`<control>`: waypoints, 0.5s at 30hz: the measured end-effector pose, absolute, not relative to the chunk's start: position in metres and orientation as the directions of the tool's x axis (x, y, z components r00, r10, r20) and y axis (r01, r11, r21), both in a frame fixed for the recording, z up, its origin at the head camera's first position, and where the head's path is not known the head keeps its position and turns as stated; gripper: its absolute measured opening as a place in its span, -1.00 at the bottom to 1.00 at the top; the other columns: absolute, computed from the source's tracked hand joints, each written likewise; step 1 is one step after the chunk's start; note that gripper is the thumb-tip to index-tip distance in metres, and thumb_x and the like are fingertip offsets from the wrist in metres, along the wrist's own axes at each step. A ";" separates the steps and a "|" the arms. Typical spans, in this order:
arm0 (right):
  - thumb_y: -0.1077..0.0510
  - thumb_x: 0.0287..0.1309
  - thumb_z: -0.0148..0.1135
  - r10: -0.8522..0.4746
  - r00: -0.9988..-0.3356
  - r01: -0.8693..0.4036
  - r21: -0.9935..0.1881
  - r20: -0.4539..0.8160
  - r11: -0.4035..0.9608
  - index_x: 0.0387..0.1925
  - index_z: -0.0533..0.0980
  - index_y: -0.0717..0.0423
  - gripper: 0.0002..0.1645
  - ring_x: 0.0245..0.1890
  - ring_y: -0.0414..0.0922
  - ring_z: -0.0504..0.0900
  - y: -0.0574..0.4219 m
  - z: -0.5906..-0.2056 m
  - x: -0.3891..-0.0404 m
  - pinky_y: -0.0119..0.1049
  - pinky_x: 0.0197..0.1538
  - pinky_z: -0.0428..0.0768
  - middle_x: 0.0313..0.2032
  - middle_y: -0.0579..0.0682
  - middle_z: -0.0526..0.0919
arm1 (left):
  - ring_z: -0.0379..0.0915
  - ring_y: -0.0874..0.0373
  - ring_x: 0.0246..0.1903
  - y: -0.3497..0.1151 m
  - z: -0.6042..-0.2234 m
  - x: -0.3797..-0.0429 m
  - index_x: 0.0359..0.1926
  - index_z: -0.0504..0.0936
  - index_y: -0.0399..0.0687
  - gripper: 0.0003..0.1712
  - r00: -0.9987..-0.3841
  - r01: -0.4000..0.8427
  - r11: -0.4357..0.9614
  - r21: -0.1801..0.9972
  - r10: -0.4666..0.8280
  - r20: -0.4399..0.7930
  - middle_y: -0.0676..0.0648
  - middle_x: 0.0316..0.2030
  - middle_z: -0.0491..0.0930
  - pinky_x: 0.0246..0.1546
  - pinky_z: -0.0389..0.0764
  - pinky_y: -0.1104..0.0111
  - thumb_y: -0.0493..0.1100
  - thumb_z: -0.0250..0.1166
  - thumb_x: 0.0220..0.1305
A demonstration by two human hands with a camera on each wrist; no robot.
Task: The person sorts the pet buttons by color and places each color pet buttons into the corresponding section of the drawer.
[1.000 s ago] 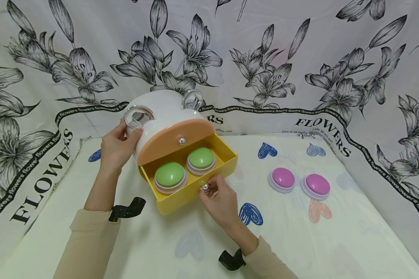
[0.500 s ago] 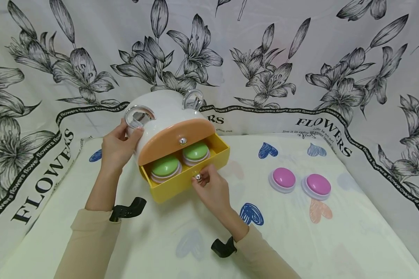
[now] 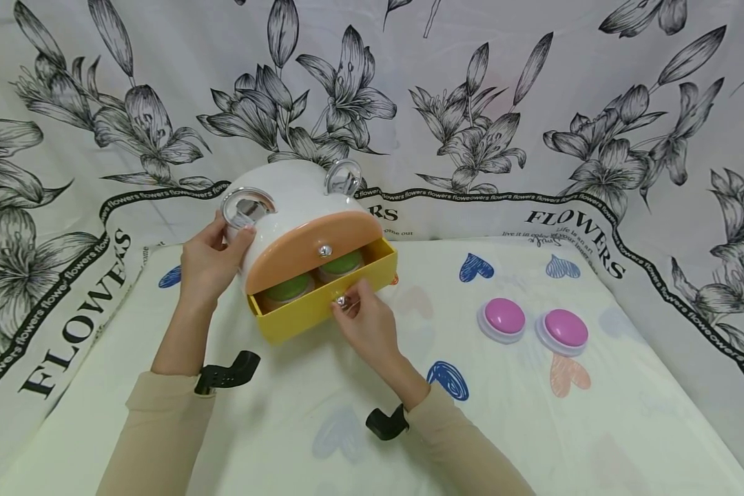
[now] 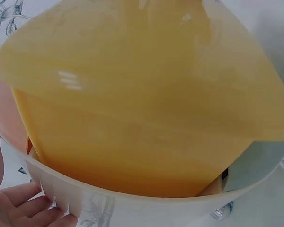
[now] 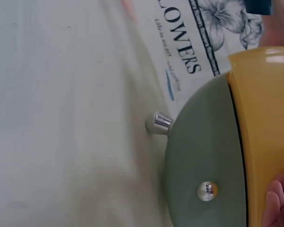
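A white rounded box [image 3: 291, 182] with an orange front panel [image 3: 316, 244] stands on the cloth. Its yellow drawer [image 3: 297, 313] is partly pulled out, with two green-topped round buttons [image 3: 290, 288] inside, half hidden under the orange panel. My right hand [image 3: 368, 324] pinches the drawer's silver knob [image 3: 342, 301]. My left hand [image 3: 207, 262] holds the box's left side, thumb just below a chrome ring [image 3: 246, 207]. In the left wrist view, fingers [image 4: 33, 205] lie against the white shell. The right wrist view shows fingers [image 5: 277, 201] at the yellow front, beside a green panel [image 5: 203, 156].
Two round buttons with magenta tops [image 3: 505, 316] and pale bases sit on the heart-patterned cloth [image 3: 645, 386] to the right. Behind the box hangs a flower-printed backdrop [image 3: 471, 158]. A second chrome ring [image 3: 344, 178] tops the box's right side.
My right hand has pushed the yellow drawer further into the box, moving up and left with it. The green buttons have slid partly under the orange panel. My left hand stays in place.
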State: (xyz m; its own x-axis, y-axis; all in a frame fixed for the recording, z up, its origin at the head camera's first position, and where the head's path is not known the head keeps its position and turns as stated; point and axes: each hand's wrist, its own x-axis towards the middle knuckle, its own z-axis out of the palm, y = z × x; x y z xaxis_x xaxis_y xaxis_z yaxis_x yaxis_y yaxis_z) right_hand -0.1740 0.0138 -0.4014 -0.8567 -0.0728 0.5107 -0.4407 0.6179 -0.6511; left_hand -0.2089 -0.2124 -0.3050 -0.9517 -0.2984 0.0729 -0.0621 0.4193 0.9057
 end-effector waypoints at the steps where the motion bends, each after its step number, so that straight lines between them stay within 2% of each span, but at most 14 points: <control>1: 0.08 0.00 0.34 -0.076 -0.857 -0.442 -0.649 0.510 0.619 -0.37 0.36 0.06 -0.70 -0.57 -0.26 0.50 0.013 -0.401 -0.175 -0.56 -0.52 0.43 -0.53 -0.11 0.57 | 0.12 0.15 0.30 -0.212 -0.305 -0.209 0.38 0.10 0.14 -0.15 -0.952 -0.063 0.420 0.905 -0.298 0.073 0.14 0.38 0.03 0.17 0.37 0.26 0.28 0.14 0.15; 15: 0.07 0.03 0.31 -0.106 -0.873 -0.431 -0.652 0.476 0.624 -0.36 0.36 0.05 -0.71 -0.57 -0.28 0.51 0.003 -0.394 -0.191 -0.55 -0.56 0.40 -0.49 -0.10 0.60 | 0.09 0.13 0.31 -0.213 -0.305 -0.209 0.39 0.07 0.17 -0.14 -0.952 -0.082 0.420 0.904 -0.301 0.053 0.16 0.38 0.00 0.17 0.36 0.24 0.31 0.12 0.14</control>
